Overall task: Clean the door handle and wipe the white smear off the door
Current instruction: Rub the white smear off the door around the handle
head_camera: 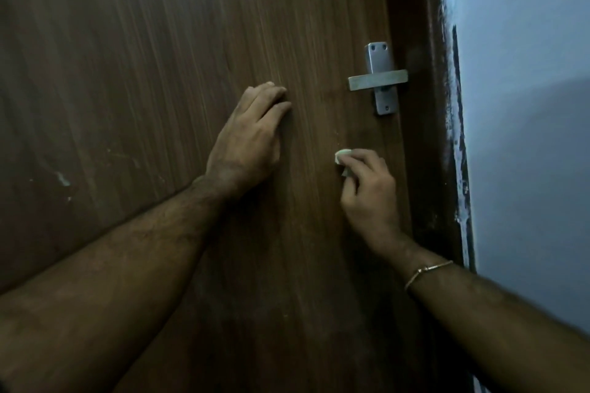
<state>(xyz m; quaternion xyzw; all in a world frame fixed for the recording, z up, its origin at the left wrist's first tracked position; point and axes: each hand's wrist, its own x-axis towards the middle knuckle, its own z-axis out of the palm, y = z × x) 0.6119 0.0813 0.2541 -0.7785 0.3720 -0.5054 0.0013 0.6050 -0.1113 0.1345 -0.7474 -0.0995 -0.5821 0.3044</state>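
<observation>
Under both hands, a dark brown wood-grain door (159, 57) is seen filling most of the view, with its frame (424, 137) just beyond the right fingers and a pale blue wall (526, 105) further right, edged with ragged white paint. Left of the left fingers, well apart from them, pale scuffs (65, 180) are marked on the door. Above the right fingers, a grey metal door handle (378, 79) is fixed, its lever lying level across an upright back plate; it is touched by neither hand. The left hand (247, 140) is laid flat against the door, its fingers (271, 99) held straight and close together, tips level with the lever. The right hand (367, 191) is held below the handle, its fingers curled and pinched on a small white cloth (342, 159), which is pressed to the door surface. Just above that cloth, faint pale specks (335, 132) can be made out on the wood; whether these are the smear cannot be told. A thin gold bracelet (426, 273) is worn on the right wrist
</observation>
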